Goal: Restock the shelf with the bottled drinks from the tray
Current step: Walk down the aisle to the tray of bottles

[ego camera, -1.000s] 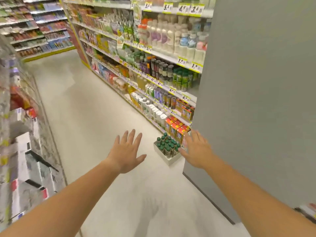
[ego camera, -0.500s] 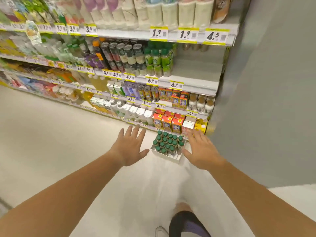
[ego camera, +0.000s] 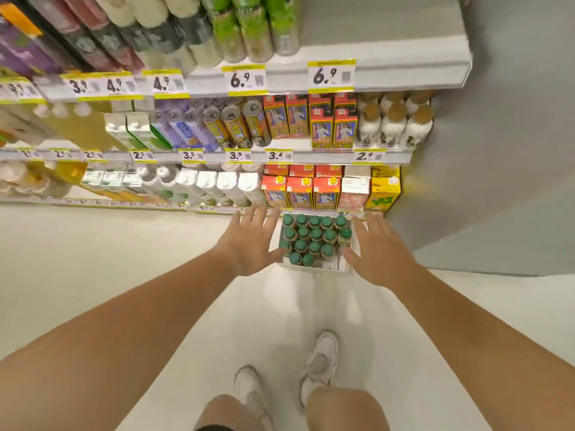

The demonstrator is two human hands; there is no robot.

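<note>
A white tray sits on the floor in front of the bottom shelf, holding several bottled drinks with green caps. My left hand hovers at the tray's left side, fingers spread, holding nothing. My right hand hovers at its right side, also spread and empty. Whether either hand touches the tray is unclear. The shelf above has a bare stretch at its right end, beside green bottles.
Lower shelves carry cartons, cans and white bottles. A grey wall closes the right side. Pale floor spreads to the left. My white shoes stand just behind the tray.
The view has swung from down the aisle to face the shelf and closed in on it. Both hands have come down to either side of the tray.
</note>
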